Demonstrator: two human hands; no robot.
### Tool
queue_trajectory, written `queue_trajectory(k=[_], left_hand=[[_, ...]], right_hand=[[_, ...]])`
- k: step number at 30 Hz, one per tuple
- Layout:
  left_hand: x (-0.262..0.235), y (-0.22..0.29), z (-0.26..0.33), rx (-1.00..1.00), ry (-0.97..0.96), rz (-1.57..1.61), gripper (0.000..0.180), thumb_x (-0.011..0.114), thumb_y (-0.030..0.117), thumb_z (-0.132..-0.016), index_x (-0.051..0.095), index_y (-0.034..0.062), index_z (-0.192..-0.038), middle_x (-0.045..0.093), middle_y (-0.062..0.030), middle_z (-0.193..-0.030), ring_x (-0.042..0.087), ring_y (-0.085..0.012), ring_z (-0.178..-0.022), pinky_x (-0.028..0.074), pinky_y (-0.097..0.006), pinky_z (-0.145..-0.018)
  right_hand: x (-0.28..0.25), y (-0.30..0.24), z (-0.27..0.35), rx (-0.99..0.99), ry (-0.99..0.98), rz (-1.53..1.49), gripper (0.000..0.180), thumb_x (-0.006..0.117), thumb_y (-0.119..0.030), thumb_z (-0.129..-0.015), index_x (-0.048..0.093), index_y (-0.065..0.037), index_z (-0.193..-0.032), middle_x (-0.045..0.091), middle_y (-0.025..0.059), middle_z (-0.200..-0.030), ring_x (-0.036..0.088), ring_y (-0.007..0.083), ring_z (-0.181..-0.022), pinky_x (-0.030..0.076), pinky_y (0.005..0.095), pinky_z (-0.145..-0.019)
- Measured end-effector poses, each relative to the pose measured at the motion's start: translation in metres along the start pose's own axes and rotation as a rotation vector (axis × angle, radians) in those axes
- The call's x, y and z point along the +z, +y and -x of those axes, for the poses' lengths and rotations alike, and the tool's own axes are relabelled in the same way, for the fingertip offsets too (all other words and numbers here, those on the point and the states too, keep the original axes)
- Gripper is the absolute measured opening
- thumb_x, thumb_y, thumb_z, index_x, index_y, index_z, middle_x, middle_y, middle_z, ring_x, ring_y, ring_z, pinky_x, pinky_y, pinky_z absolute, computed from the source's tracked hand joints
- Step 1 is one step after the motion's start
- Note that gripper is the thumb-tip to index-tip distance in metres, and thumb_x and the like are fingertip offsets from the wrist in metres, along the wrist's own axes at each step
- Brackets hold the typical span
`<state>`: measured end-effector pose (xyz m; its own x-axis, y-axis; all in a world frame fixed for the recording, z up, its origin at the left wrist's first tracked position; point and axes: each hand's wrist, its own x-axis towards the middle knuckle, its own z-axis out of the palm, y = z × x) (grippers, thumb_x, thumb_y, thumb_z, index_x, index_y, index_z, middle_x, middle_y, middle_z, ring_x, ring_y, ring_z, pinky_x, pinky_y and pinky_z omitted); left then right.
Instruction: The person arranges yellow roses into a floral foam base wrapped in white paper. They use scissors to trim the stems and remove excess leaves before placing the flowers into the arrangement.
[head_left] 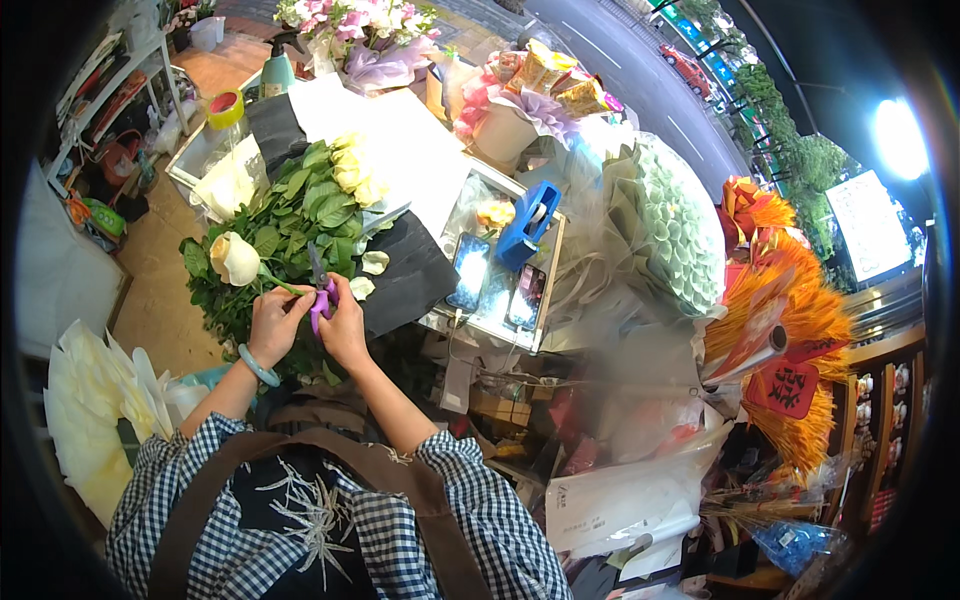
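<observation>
Checked sleeves (492,508) and brown apron (437,508) nearest camera. Cream rose (235,258) raised in front of leafy bunch (300,200), over tabletop; left hand (278,322) pinched on its green stem. Right hand (345,325) wrapped round purple handles of scissors (325,298), blades pointing away from body; blade gap too small to judge. For clean trimming: likely best to grip stem firmly, keep left fingertips clear of blades, angle tips away from bloom, spare loose petals (375,262) beside bunch.
</observation>
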<state>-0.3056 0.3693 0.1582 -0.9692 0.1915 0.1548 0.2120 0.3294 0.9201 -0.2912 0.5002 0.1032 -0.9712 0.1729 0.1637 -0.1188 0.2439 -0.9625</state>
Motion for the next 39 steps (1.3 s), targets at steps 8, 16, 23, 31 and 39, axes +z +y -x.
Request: queue_trajectory(k=[8,16,23,31,39], left_hand=[[-0.004,-0.017,-0.005,-0.073,-0.037,0.05,0.022,0.061,0.017,-0.089,0.066,-0.0043,-0.094,0.067,-0.0087,-0.076,0.063,-0.0131,-0.068,0.049,-0.027,-0.063],[-0.006,-0.022,-0.007,-0.11,-0.09,0.087,0.023,0.057,0.018,-0.091,0.065,-0.0035,-0.095,0.067,-0.0086,-0.075,0.064,-0.0146,-0.07,0.052,-0.028,-0.068],[-0.029,-0.029,-0.019,-0.226,-0.025,0.157,0.022,0.053,0.015,-0.095,0.062,-0.0026,-0.105,0.066,-0.0108,-0.093,0.067,-0.0174,-0.084,0.054,-0.027,-0.076],[-0.048,-0.035,-0.015,-0.337,0.175,0.335,0.014,0.052,0.006,-0.094,0.056,-0.0021,-0.104,0.064,-0.0101,-0.093,0.067,-0.0167,-0.086,0.055,-0.025,-0.073],[-0.028,-0.032,0.0,-0.37,0.244,0.318,0.009,0.053,0.005,-0.093,0.053,-0.0019,-0.099,0.064,-0.0099,-0.092,0.067,-0.0165,-0.083,0.055,-0.024,-0.072]], right_hand=[[-0.007,-0.002,-0.001,-0.019,-0.104,0.049,0.053,0.062,0.003,-0.073,0.045,-0.004,-0.123,0.061,0.0211,-0.104,0.061,0.0364,-0.099,0.048,0.0385,-0.083],[-0.003,0.038,-0.004,0.032,-0.122,-0.127,0.049,0.061,0.003,-0.076,0.046,-0.005,-0.122,0.063,0.013,-0.094,0.063,0.0221,-0.089,0.049,0.0314,-0.078],[-0.031,0.072,0.004,0.439,0.065,-0.487,0.056,0.062,0.006,-0.081,0.044,-0.002,-0.132,0.06,0.0035,-0.088,0.059,0.0128,-0.077,0.053,0.0267,-0.067],[-0.046,0.059,0.058,0.503,-0.443,-0.334,0.042,0.072,-0.02,-0.084,0.057,-0.004,-0.12,0.05,-0.01,-0.078,0.043,-0.0001,-0.069,0.035,0.0153,-0.062],[-0.029,0.066,0.028,0.908,-0.798,-0.592,0.067,0.052,-0.061,-0.086,0.043,-0.015,-0.135,0.057,0.0046,-0.107,0.052,0.0132,-0.087,0.043,0.0305,-0.068]])
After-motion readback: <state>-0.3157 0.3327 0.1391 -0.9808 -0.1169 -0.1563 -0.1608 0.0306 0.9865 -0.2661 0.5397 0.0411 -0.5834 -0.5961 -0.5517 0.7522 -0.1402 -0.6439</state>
